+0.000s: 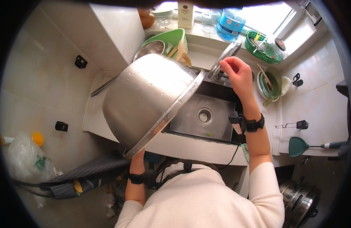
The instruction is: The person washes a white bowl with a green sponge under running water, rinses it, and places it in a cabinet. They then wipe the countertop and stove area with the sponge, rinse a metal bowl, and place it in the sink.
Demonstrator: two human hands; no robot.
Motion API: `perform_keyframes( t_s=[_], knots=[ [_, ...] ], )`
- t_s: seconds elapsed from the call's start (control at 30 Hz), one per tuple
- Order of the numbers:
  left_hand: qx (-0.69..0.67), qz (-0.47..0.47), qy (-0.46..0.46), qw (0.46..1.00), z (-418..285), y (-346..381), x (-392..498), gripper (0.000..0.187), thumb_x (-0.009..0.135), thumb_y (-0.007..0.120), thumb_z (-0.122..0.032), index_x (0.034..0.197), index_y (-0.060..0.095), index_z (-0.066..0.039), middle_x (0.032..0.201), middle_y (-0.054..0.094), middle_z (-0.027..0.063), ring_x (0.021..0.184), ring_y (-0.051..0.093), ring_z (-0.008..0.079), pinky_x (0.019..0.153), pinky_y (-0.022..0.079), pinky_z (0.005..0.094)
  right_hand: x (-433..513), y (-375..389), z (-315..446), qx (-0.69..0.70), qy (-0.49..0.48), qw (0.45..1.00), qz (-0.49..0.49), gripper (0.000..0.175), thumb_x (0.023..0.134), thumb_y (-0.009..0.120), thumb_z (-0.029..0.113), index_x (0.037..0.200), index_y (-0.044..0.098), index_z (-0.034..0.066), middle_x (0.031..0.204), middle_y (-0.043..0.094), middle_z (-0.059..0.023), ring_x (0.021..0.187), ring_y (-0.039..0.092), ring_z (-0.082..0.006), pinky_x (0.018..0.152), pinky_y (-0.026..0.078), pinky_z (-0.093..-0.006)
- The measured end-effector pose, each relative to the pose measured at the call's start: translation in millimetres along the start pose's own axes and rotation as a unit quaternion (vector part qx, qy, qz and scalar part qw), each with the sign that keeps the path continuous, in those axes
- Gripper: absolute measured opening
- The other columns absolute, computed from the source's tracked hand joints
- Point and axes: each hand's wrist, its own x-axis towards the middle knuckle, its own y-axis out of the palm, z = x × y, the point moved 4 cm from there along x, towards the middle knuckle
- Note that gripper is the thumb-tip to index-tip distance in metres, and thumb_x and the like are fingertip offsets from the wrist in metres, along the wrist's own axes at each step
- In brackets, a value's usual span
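Note:
A large, wet stainless steel basin (147, 91) is tilted on its side at the left of the sink, its rim towards the lower right. My left hand (139, 154) is at the basin's lower rim; most of it is hidden behind the metal, so its grip does not show. Raised above the sink's back edge, my right hand (238, 69) has bent fingers beside a shiny metal piece (225, 58), perhaps the faucet; whether they touch is unclear. Below lies the steel sink (189, 114) with a round drain strainer (204, 116) and a small green scrap (209, 134).
Behind the basin stand a green plastic basket (164, 37) and a metal bowl (149, 50). A water bottle (231, 24) and a dark green basket (256, 50) line the sill. Stacked bowls (262, 85) sit right of the sink; a green spatula (298, 146) hangs further right.

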Motion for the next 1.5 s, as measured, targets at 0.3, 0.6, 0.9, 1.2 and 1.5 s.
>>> perform_keyframes(
  t_s=[0.3, 0.6, 0.9, 1.2, 1.5],
  knots=[
    [-0.001, -0.004, -0.004, 1.0, -1, -5, -4, 0.025, 0.09, 0.055, -0.009, 0.111, 0.054, 0.004, 0.108, 0.057, 0.0115, 0.098, 0.056, 0.0207, 0.083, 0.046, 0.0342, 7, 18, -1, 0.022, -0.013, 1.0, -0.001, 0.016, 0.085, 0.063, 0.015, 0.085, 0.063, -0.0018, 0.071, 0.062, -0.0011, 0.065, 0.055, -0.0059, 0.061, 0.044, -0.0206],
    [-0.003, -0.007, -0.009, 1.0, 0, -9, -13, 0.027, 0.09, 0.054, -0.008, 0.113, 0.052, 0.005, 0.111, 0.056, 0.011, 0.101, 0.055, 0.0201, 0.085, 0.047, 0.0343, -38, 13, -38, -0.009, 0.044, 0.998, 0.053, 0.014, 0.085, 0.062, 0.014, 0.086, 0.063, -0.0007, 0.072, 0.062, -0.001, 0.068, 0.056, -0.0057, 0.063, 0.044, -0.0202],
    [-0.012, -0.006, -0.006, 1.0, 2, -8, -14, 0.029, 0.09, 0.054, -0.008, 0.116, 0.051, 0.005, 0.114, 0.054, 0.0105, 0.103, 0.054, 0.0195, 0.086, 0.047, 0.0344, -77, 14, -70, -0.042, 0.104, 0.986, 0.12, 0.014, 0.083, 0.065, 0.014, 0.086, 0.063, -0.0001, 0.071, 0.062, -0.0025, 0.065, 0.056, -0.0051, 0.059, 0.045, -0.0201],
    [-0.147, -0.033, -0.049, 0.987, 7, -6, -3, 0.031, 0.09, 0.053, -0.007, 0.118, 0.049, 0.005, 0.117, 0.053, 0.01, 0.106, 0.052, 0.0188, 0.088, 0.047, 0.0345, -112, 38, -85, -0.28, -0.041, 0.912, 0.298, 0.02, 0.077, 0.065, 0.022, 0.085, 0.064, 0.0042, 0.082, 0.062, -0.0127, 0.081, 0.059, -0.0318, 0.071, 0.047, -0.0406],
    [-0.426, -0.149, -0.159, 0.878, -33, -32, 0, 0.037, 0.084, 0.05, 0.002, 0.12, 0.045, -0.003, 0.116, 0.051, 0.0101, 0.101, 0.055, 0.027, 0.084, 0.052, 0.0498, -133, 106, -66, -0.206, -0.038, 0.876, 0.434, 0.017, 0.08, 0.062, 0.019, 0.09, 0.065, 0.0056, 0.085, 0.064, -0.0133, 0.081, 0.061, -0.0316, 0.07, 0.049, -0.0396]
  ],
)
